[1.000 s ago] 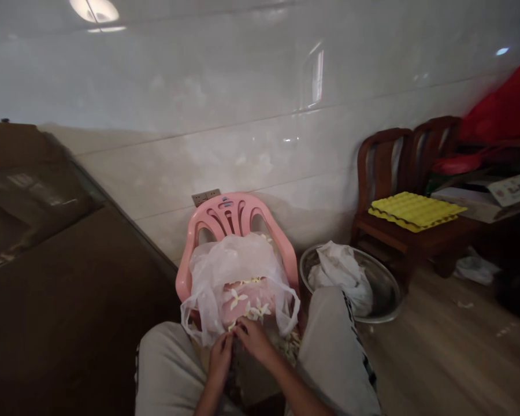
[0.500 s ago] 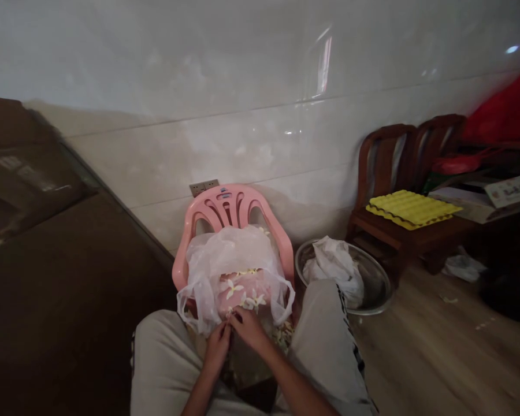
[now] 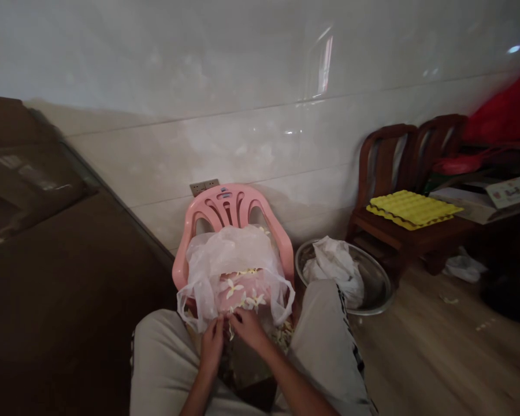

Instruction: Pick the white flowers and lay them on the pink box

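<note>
My right hand (image 3: 248,328) is closed in a pinch at the front of the pink plastic chair (image 3: 286,254). A pale flower (image 3: 231,331) hangs from its fingertips. Just left of it is my left hand (image 3: 212,342), its fingers pressed together; what they hold, if anything, is too small to make out. Beyond both hands, a translucent white plastic bag (image 3: 231,248) lies open on the seat. Several cream-white, star-shaped flowers, one of them a single bloom (image 3: 233,288), rest on the pinkish surface at its mouth. More petals or flowers lie below, between my knees.
To the right, a metal basin (image 3: 378,289) holds a crumpled white bag (image 3: 335,267). A wooden chair (image 3: 385,167) carries yellow egg trays (image 3: 411,208). Large cardboard (image 3: 60,277) stands at the left. A tiled wall (image 3: 251,133) with a socket (image 3: 204,186) rises behind.
My left hand has drawn apart from my right, slightly to the left. The pale flower now shows hanging below my right fingertips. My right hand has hardly moved.
</note>
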The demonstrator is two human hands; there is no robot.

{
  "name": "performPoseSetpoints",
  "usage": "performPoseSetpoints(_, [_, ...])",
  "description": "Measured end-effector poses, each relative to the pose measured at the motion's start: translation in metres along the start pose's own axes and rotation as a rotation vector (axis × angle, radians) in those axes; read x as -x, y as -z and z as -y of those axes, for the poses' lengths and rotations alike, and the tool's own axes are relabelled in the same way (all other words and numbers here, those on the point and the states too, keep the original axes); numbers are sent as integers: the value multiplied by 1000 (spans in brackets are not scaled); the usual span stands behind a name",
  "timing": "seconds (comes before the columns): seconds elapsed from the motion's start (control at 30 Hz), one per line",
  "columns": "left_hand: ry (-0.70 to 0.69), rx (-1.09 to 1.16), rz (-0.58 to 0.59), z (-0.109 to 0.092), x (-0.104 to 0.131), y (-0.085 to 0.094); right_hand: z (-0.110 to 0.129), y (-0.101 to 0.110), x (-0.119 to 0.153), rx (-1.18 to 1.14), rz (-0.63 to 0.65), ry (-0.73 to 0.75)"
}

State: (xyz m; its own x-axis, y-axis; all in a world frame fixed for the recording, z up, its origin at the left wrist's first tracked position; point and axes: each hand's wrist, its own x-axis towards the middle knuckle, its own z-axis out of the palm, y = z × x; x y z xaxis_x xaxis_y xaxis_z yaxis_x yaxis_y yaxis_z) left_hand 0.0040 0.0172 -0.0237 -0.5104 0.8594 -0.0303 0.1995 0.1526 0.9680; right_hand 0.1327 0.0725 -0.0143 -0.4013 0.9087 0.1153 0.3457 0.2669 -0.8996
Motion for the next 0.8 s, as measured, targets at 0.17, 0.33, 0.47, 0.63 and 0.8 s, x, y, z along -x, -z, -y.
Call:
performPoseSetpoints(0.17, [-10, 34, 3, -4, 2, -3, 2, 0, 1, -28, 26, 10])
performPoseSetpoints(0.33, [-5, 43, 20, -5, 2, -3, 2, -1, 2, -104, 75, 8])
performPoseSetpoints(0.47, [-1, 31, 19, -5, 2, -2, 0, -3, 2, -116, 108, 35])
performPoseSetpoints(0.63, [-14, 22, 18, -8, 1, -2, -3, -2, 2, -67, 107, 85])
performPoseSetpoints(0.8, [12, 27, 40, -5, 0, -4, -8, -3, 1, 2, 113, 146])
